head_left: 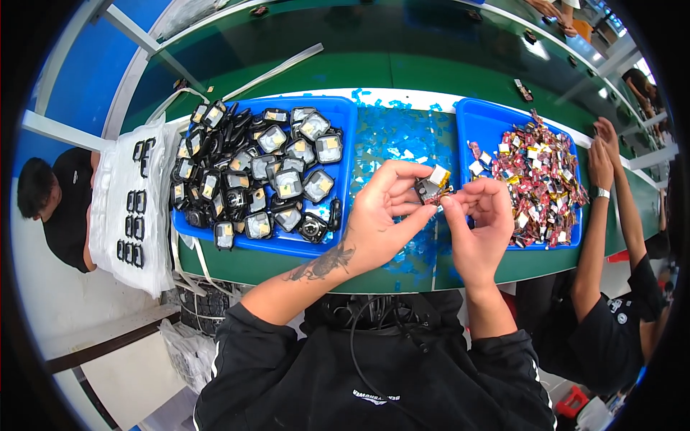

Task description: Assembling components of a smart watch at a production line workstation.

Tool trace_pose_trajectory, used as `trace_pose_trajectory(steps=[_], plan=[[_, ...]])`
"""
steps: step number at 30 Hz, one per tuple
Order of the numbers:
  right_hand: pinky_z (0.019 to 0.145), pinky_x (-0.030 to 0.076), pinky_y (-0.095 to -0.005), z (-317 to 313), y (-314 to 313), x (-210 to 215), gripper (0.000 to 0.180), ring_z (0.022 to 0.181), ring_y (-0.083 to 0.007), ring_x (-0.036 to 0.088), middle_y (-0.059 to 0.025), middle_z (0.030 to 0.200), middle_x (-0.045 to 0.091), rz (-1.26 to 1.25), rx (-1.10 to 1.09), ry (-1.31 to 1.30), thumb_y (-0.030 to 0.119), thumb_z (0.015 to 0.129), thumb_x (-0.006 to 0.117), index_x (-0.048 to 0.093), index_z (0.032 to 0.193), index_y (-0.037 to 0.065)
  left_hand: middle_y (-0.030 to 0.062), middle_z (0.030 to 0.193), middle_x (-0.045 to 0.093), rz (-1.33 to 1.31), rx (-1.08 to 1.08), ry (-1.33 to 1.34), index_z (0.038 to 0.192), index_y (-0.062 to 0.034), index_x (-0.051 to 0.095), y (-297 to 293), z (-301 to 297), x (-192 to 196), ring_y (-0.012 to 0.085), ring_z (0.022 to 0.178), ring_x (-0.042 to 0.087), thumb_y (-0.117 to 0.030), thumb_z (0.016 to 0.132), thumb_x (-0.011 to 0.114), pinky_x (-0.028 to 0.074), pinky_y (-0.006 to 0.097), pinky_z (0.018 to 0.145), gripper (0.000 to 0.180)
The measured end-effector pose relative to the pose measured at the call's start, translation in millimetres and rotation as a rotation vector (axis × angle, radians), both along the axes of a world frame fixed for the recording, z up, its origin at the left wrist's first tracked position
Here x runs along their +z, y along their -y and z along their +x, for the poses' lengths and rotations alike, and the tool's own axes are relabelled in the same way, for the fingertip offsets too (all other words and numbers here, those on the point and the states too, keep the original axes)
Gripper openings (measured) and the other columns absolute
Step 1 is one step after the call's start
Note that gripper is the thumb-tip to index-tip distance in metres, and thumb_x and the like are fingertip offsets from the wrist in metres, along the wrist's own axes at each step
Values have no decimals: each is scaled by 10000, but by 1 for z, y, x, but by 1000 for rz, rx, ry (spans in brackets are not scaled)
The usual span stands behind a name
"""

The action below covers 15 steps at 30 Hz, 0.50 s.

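Above the bench's middle, my left hand [388,208] is closed, thumb and fingers pinching a small black housing [424,189]. A white block with yellow tape [438,175] and a reddish circuit board [436,200] show at this housing. Close against its right side is my right hand [483,226], with thumb and curled fingers pinched at the circuit board; the fingertips hide part of it. To the left, a blue tray [345,129] holds a heap of black square housings [289,184]. Another blue tray [478,109] on the right carries piled reddish circuit boards [535,187] with white blocks.
Bits of blue film [392,144] litter the green bench [323,276] between the trays. Black pieces lie in rows on white sheeting [108,208] at left, beside a seated person [65,208]. Another person's arms [600,194] reach in past the right tray. A green belt [359,65] runs behind.
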State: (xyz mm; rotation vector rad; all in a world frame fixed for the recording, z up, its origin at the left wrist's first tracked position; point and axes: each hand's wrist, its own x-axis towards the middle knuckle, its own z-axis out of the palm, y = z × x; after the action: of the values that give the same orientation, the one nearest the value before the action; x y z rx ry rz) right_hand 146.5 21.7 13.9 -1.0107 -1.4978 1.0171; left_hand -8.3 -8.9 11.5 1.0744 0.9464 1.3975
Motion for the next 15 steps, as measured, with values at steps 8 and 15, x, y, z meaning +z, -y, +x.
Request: trace_pose_trajectory(steps=[8, 15], plan=[[638, 494, -216, -7, 0, -1, 327, 809, -96, 584, -62, 947, 590, 32, -11, 92, -35, 826, 695, 534, 1108, -7, 173, 1153, 616, -21, 46, 90, 1235, -12, 396, 2, 4, -5, 185, 1042, 636, 107, 867, 592, 545, 287, 873, 434], [676, 535, -274, -9, -25, 14, 394, 788, -130, 632, -60, 870, 618, 21, 206, 296, -44, 840, 638, 528, 1211, 33, 195, 1224, 599, -7, 70, -175, 1326, -53, 401, -2, -12, 8, 278, 1058, 649, 1, 900, 580, 547, 378, 823, 466]])
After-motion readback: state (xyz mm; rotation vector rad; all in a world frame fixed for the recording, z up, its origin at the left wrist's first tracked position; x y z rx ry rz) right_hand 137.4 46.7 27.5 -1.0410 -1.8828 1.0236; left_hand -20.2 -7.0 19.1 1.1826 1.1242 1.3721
